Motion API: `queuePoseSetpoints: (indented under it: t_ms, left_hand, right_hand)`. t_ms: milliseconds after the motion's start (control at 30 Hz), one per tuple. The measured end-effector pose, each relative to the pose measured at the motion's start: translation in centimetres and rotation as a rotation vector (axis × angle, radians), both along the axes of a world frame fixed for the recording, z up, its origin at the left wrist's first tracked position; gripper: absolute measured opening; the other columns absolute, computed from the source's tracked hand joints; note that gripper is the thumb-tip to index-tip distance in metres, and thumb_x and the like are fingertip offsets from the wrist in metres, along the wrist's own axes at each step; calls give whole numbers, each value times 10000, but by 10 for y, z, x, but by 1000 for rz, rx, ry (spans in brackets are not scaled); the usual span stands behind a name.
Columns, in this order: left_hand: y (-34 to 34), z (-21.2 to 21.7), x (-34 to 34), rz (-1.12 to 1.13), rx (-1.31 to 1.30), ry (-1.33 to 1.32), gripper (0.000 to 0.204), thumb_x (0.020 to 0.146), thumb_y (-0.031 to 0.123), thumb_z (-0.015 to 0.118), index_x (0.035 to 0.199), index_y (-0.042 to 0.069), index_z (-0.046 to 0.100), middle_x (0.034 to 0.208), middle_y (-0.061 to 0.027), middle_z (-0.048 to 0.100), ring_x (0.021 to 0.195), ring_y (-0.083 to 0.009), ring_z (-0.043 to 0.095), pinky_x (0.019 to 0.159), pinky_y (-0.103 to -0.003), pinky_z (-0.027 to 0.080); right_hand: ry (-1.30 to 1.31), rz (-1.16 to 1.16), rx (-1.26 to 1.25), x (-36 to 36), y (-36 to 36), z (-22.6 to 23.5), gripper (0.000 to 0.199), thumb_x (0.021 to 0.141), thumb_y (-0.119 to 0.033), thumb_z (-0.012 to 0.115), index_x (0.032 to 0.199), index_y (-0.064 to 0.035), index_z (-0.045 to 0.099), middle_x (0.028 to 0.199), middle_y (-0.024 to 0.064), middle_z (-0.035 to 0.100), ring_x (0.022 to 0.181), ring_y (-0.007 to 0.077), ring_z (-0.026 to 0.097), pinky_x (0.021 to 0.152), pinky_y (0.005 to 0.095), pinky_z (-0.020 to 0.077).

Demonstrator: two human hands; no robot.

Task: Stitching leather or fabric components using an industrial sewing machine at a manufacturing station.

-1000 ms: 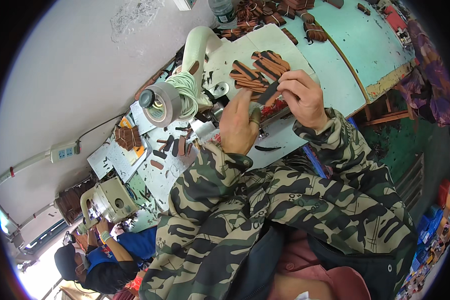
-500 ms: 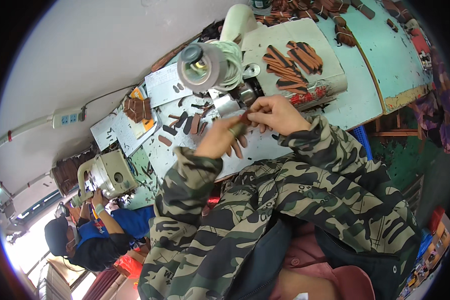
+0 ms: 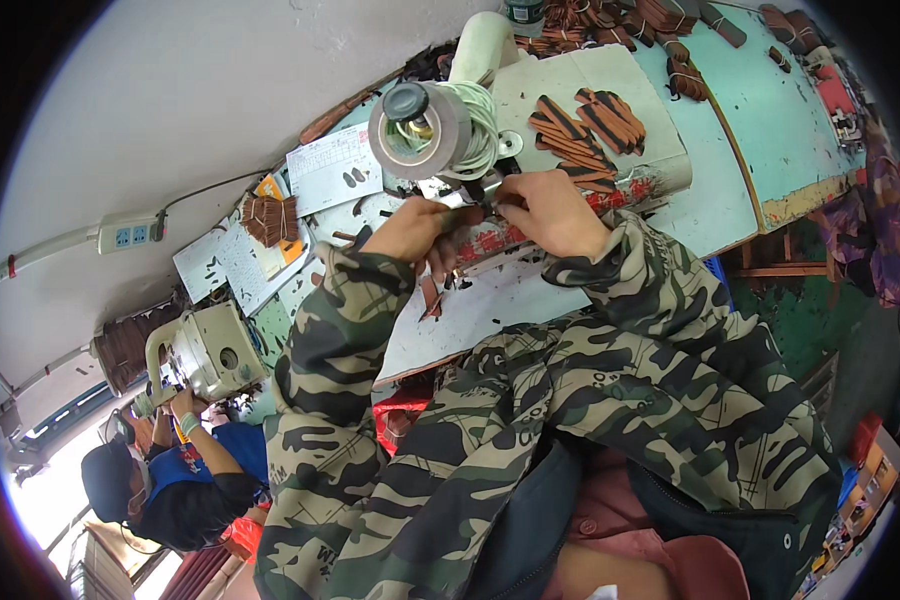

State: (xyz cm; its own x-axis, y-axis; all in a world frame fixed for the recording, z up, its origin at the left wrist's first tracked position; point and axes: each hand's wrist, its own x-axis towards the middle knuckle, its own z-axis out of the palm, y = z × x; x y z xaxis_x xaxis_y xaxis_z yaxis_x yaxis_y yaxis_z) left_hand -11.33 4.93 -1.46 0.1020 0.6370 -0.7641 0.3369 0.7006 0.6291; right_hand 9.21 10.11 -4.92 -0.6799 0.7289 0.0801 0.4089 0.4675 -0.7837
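Change: both hands have moved up to the sewing machine head (image 3: 440,130).
Left hand (image 3: 415,228): grip pinched on a brown strip (image 3: 467,215).
Right hand (image 3: 550,210): grip clenched on the same strip, knuckles up.
Strip location: under the machine, above the tabletop (image 3: 490,310).

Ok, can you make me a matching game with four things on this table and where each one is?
Things:
1. brown strips
2. sewing machine wheel
3. right hand
4. co-worker's cream sewing machine

Places:
A. just below the wheel, at the needle area, beside the left hand
B. far down the bench at the left, with another person's hands on it
C. laid out on the pale board at the top, right of the wheel
D. round and grey, with pale cord wound beside it, above both hands

Pairs: 1-C, 2-D, 3-A, 4-B
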Motion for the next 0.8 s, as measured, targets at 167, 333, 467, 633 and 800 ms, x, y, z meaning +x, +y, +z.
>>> queuePoseSetpoints:
  t_ms: [167,333,467,633,800]
  left_hand:
    - [3,-10,1,57,-86,-109,227,928,176,441,856,-8,552,575,-106,608,379,-162,558,284,-235,328]
    - [19,-7,16,45,47,-30,225,945,162,408,865,12,554,598,-99,617,371,-142,535,297,-237,340]
    - [-4,22,69,-219,204,114,230,888,164,532,1027,-16,557,687,-108,646,508,-216,625,391,-317,468]
    - [26,2,153,-240,1052,607,686,688,184,762,1266,24,429,1182,-195,558,1060,-351,556,893,-407,458]
    - [71,1,176,-240,824,837,988,601,231,825,1377,-30,272,1396,-229,325,1255,-408,366,1020,-415,365]
  right_hand:
    - [-20,-74,-118,7,5,8,192,774,-107,640,901,37,644,787,207,634,719,353,631,652,374,491]
    - [-15,-62,13,12,11,3,186,785,-100,635,918,30,643,773,182,636,708,335,632,655,381,493]
    - [255,-332,243,59,35,24,157,796,-67,631,933,8,650,870,164,649,763,332,626,701,376,498]
    - [159,-369,542,104,68,6,223,764,-102,668,982,-58,656,954,94,656,908,299,594,823,380,454]
    - [89,-373,471,143,73,-10,350,702,-142,732,1038,-80,652,1119,77,614,1069,272,532,913,392,403]
